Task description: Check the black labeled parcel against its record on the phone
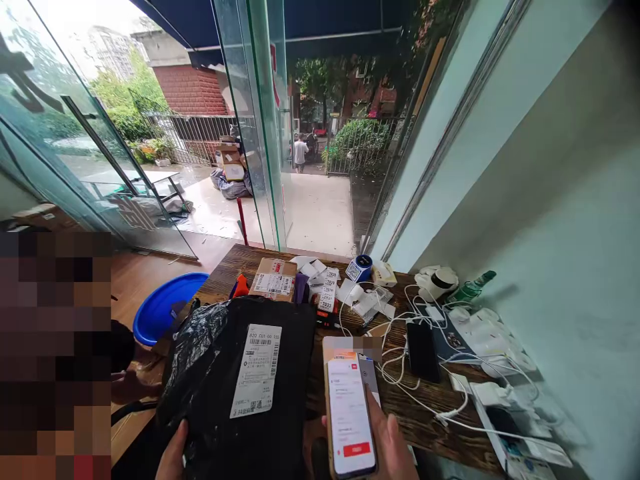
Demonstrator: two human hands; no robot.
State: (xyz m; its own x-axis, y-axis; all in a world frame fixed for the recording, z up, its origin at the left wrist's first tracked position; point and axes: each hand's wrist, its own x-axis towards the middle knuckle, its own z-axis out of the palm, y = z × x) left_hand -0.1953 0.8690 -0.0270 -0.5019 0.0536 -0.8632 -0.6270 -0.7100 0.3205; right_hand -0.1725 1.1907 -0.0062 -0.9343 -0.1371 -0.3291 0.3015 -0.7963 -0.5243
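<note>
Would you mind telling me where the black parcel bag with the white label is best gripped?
Probably by the near edge of the black parcel bag, from the left, where the left hand already rests. It lies flat and limp; that keeps the label uncovered.

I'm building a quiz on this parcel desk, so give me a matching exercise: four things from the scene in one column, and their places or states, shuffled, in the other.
Things:
1. black parcel bag
2. phone with lit screen
3. blue basin
4. dark phone

Places or states:
A. lying face up among white cables
B. off the wooden table's left edge, lower down
C. held in the right hand
D. bears a white shipping label; left hand at its near edge

Pairs: 1-D, 2-C, 3-B, 4-A
</note>
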